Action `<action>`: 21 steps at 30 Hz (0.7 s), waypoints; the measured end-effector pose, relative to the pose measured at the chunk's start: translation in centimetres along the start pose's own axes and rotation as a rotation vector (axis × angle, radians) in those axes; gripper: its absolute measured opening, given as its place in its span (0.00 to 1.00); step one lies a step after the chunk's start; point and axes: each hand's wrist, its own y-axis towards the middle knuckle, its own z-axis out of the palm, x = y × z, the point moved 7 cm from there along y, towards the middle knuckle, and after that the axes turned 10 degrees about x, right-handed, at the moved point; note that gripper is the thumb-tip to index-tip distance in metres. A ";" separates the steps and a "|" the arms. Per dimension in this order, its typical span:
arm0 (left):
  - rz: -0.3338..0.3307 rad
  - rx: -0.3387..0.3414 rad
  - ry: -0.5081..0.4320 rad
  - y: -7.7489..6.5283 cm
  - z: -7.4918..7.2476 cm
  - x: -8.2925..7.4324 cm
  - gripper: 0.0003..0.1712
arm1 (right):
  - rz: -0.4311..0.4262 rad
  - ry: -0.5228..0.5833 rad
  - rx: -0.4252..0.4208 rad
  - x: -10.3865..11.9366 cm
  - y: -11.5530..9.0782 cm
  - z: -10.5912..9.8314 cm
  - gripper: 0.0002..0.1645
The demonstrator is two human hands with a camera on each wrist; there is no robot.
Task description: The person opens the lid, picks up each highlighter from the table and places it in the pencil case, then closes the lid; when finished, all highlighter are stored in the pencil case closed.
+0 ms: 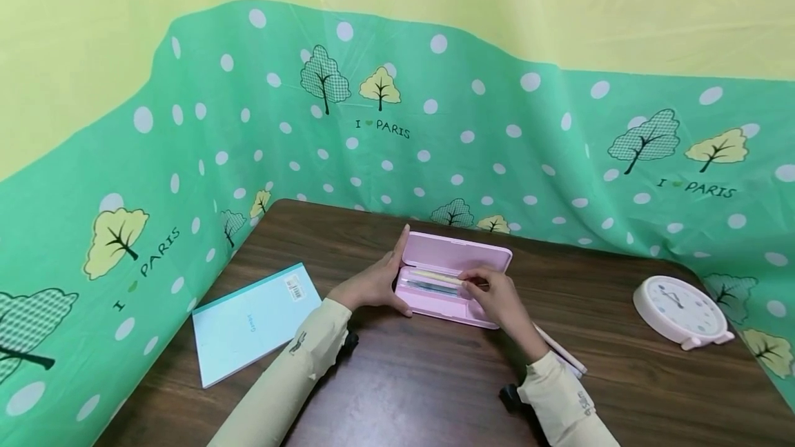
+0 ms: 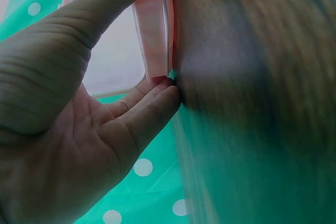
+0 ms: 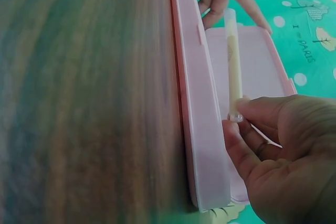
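A pink pencil case (image 1: 456,254) lies on the table with its lid raised at the back. My left hand (image 1: 375,281) holds the case's left end, thumb at the front corner and a finger along the lid's side. With thumb and fingertips, my right hand (image 1: 499,297) pinches one end of a pale yellow pen (image 3: 234,66) with a clear tip. The pen is lengthwise over the case, its far end toward my left hand. Below it, a slim bluish-grey pen (image 1: 428,287) rests inside the case.
On the left lies a light blue notebook (image 1: 254,326) with a barcode label. Pale pens (image 1: 562,350) lie by my right forearm, partly hidden by it. A round white clock (image 1: 683,310) is at the far right. A green and yellow patterned curtain (image 1: 397,88) borders the table.
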 end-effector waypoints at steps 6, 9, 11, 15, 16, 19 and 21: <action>-0.016 0.016 -0.010 -0.9 -0.4 -1.6 0.95 | 0.009 0.026 -0.004 -0.1 0.1 0.3 0.08; -0.027 0.012 0.001 -1.0 -0.3 -1.8 0.95 | 0.016 0.044 0.002 -0.2 0.2 0.6 0.07; -0.049 0.016 -0.008 -1.1 -0.3 -2.1 0.95 | 0.021 0.054 0.008 -0.2 0.3 0.8 0.07; -0.054 0.018 -0.006 -1.1 -0.2 -2.1 0.95 | 0.033 0.057 0.016 -0.3 0.6 1.2 0.07; -0.051 0.017 -0.004 -1.1 -0.2 -2.1 0.95 | 0.033 0.054 0.013 -0.3 0.6 1.2 0.07; -0.020 0.010 0.011 -0.7 -0.1 -1.5 0.96 | 0.033 0.045 0.003 -0.2 0.7 1.2 0.07; -0.019 0.012 0.013 -0.7 -0.2 -1.4 0.96 | 0.029 0.027 -0.004 -0.1 0.7 1.3 0.06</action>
